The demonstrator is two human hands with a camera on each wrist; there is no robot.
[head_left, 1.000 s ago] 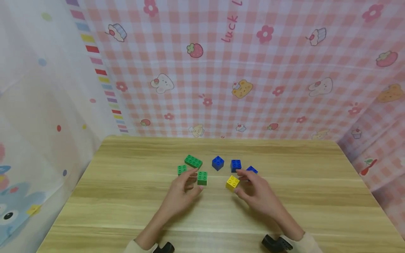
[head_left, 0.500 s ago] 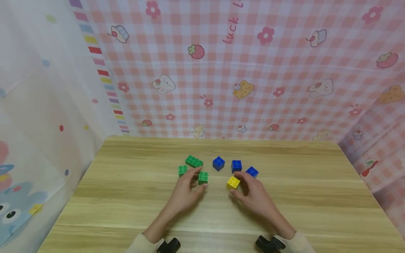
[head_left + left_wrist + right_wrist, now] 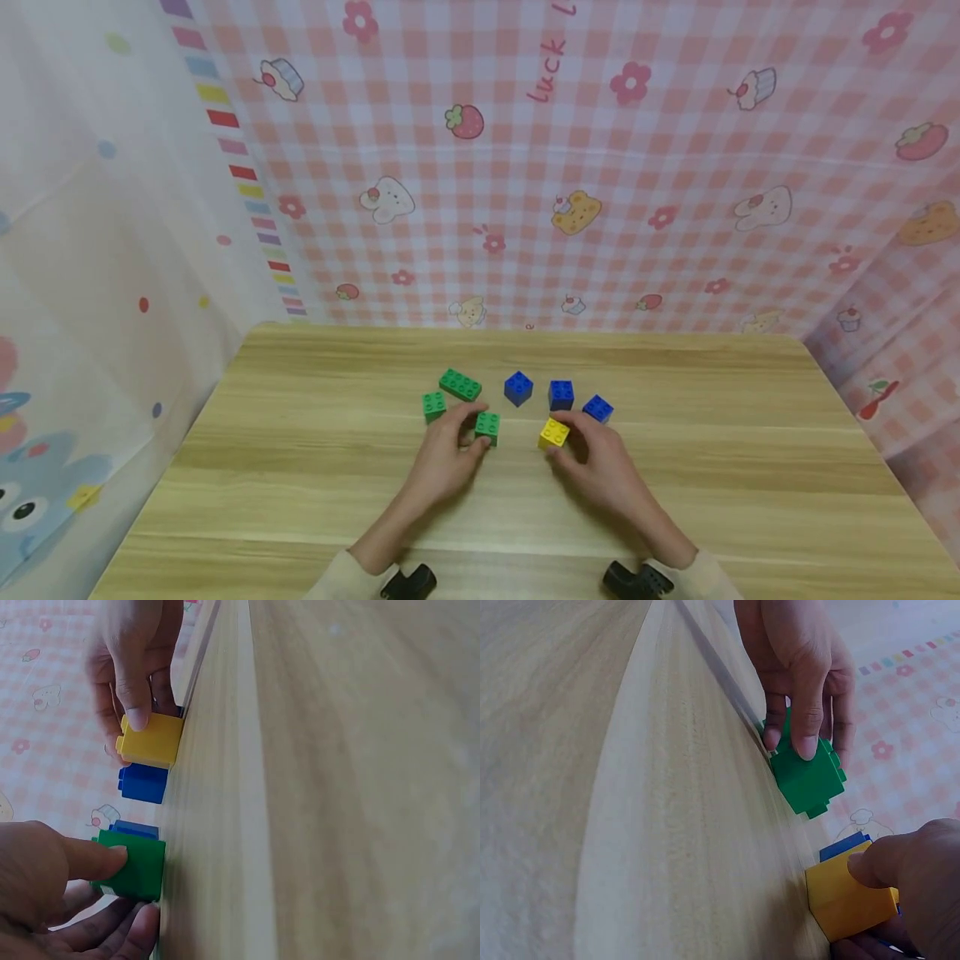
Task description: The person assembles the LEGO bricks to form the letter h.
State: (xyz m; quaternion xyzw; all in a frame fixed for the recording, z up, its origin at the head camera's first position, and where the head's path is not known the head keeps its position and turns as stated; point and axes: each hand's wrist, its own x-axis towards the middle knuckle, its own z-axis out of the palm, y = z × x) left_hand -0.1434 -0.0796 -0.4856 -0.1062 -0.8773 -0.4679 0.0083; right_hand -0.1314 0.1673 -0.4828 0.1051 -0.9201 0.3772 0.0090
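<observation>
Between thumb and fingertips, my left hand (image 3: 444, 454) pinches a square green toy brick (image 3: 487, 426) standing on the table. The left wrist view shows the thumb against that brick's near side. To its right, my right hand (image 3: 600, 454) pinches a square yellow brick (image 3: 554, 432); in the right wrist view the thumb presses on the yellow brick (image 3: 847, 892). A gap of bare wood separates the two held bricks. Another square green brick (image 3: 434, 406) lies just beyond the left hand's knuckles. The fingers on the far sides of both held bricks are partly hidden.
Behind the hands are a long green brick (image 3: 460, 384) and three blue bricks: one in the middle (image 3: 518, 388), one right of it (image 3: 561, 394), and one beyond the right hand (image 3: 597, 408). The wooden table (image 3: 300, 467) ends at a pink checked cloth (image 3: 420, 250).
The left hand has closed on the green brick and shifted it slightly right and nearer. Right-hand fingers have closed in on the yellow brick, which has barely moved.
</observation>
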